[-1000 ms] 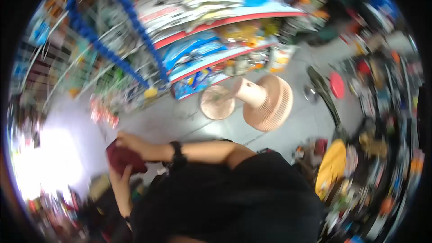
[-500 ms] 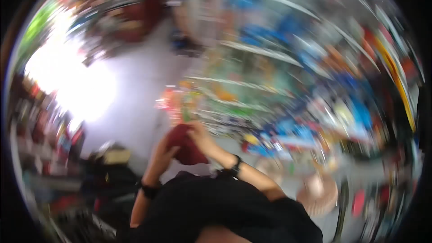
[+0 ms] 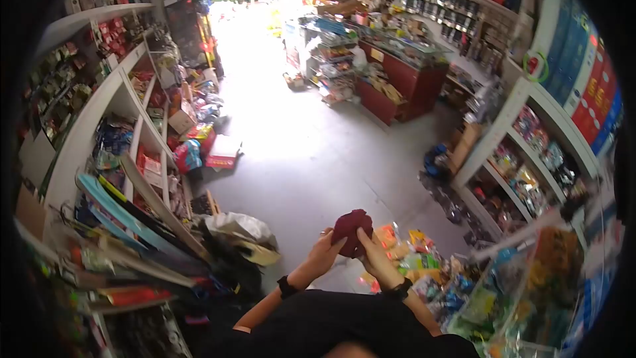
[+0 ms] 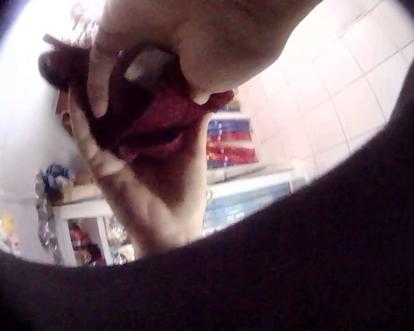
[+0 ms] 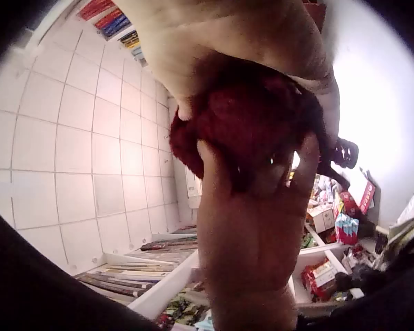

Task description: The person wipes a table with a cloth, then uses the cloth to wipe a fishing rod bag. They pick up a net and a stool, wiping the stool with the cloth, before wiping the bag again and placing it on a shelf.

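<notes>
A maroon, fuzzy piece of cloth (image 3: 351, 231) is bunched up in front of the body at waist height, between both hands. My left hand (image 3: 322, 257) grips it from the left with the thumb laid over its near side. From the right, my right hand (image 3: 375, 256) pinches it, its thumb close to the other one. In the left wrist view the cloth (image 4: 169, 103) shows folds and a gap, with fingers curled round it. A dark, rounded piece (image 5: 345, 153) juts out past the fingers in the right wrist view; what it is cannot be made out.
Shelves (image 3: 142, 126) packed with goods line the left, and a white rack (image 3: 493, 185) stands right. A red counter (image 3: 421, 89) is farther ahead near the bright doorway. Bagged goods (image 3: 424, 262) lie close by my right arm. A whitish sack (image 3: 242, 229) sits at left.
The head view has swung from the fan and shelves round to the doorway and counter. Both hands still hold the maroon cloth, now nearer the middle of the view.
</notes>
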Demonstrator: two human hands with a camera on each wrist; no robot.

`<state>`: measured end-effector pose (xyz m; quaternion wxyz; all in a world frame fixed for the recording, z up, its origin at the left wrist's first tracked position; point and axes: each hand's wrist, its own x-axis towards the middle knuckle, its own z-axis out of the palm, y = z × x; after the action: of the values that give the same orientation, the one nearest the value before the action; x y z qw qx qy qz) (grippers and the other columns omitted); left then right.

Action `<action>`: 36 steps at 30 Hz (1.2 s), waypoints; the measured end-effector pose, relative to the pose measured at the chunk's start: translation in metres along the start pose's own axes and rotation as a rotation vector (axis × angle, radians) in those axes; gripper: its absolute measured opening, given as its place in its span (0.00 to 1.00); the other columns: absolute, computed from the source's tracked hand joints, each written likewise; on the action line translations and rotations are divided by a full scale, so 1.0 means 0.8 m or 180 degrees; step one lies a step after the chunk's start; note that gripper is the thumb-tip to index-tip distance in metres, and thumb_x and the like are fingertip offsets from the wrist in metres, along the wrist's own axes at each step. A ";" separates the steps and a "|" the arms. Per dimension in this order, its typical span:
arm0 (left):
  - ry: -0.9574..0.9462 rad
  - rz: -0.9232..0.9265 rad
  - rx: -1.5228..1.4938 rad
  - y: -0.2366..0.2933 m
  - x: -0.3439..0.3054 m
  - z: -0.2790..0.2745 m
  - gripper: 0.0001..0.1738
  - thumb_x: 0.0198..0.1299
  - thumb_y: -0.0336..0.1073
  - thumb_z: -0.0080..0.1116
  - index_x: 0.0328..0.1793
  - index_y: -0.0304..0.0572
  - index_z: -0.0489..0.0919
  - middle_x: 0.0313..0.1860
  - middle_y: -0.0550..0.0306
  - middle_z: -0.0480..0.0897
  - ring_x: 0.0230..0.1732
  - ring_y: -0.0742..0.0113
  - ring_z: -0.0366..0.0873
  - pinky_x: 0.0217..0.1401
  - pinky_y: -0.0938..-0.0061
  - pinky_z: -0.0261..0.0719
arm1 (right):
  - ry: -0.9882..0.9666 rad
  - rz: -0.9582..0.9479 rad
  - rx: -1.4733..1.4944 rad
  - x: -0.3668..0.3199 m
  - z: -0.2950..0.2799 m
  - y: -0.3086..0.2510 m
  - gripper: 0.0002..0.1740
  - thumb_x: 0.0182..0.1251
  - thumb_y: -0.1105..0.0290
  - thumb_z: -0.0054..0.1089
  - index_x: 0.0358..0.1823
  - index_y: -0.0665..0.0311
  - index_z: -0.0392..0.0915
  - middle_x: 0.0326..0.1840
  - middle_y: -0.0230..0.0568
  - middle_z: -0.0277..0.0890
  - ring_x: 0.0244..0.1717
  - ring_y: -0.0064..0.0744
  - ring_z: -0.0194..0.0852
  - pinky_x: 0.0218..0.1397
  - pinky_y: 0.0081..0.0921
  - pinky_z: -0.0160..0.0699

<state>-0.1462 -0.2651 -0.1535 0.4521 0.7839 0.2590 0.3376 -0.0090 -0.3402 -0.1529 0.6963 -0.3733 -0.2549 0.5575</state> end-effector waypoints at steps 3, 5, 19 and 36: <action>0.0139 -0.0549 -0.0186 -0.034 0.088 -0.107 0.19 0.68 0.40 0.46 0.58 0.36 0.73 0.50 0.47 0.78 0.47 0.52 0.79 0.53 0.64 0.75 | 0.0094 -0.0115 -0.1206 0.109 0.008 -0.009 0.14 0.66 0.66 0.57 0.50 0.63 0.70 0.40 0.36 0.77 0.30 0.21 0.73 0.29 0.18 0.73; 0.0185 -0.1363 -0.1956 -0.033 0.143 -0.163 0.20 0.70 0.43 0.44 0.60 0.36 0.71 0.53 0.51 0.77 0.52 0.56 0.76 0.56 0.65 0.76 | 0.0143 -0.0065 -0.1106 0.174 0.011 -0.026 0.12 0.62 0.71 0.61 0.45 0.65 0.71 0.33 0.35 0.76 0.23 0.21 0.71 0.24 0.17 0.71; -0.0778 -0.1666 -0.1519 -0.266 0.605 -0.321 0.25 0.69 0.43 0.48 0.67 0.38 0.65 0.57 0.51 0.76 0.54 0.67 0.76 0.55 0.73 0.75 | -0.1443 0.1841 -0.0028 0.807 -0.007 -0.007 0.26 0.67 0.54 0.55 0.59 0.65 0.67 0.49 0.44 0.76 0.46 0.38 0.79 0.44 0.32 0.82; 0.1120 -0.2419 -0.0976 -0.662 1.011 -0.812 0.19 0.66 0.41 0.50 0.58 0.37 0.73 0.44 0.51 0.81 0.41 0.65 0.81 0.43 0.72 0.78 | 0.2636 0.1484 -0.1303 1.381 -0.191 0.154 0.23 0.62 0.58 0.59 0.53 0.67 0.73 0.45 0.42 0.78 0.40 0.37 0.80 0.40 0.35 0.81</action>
<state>-0.1798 0.8987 -0.1470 0.6041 0.4876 0.5486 0.3104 0.3112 0.7043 -0.4096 0.5089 -0.7382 0.0282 0.4420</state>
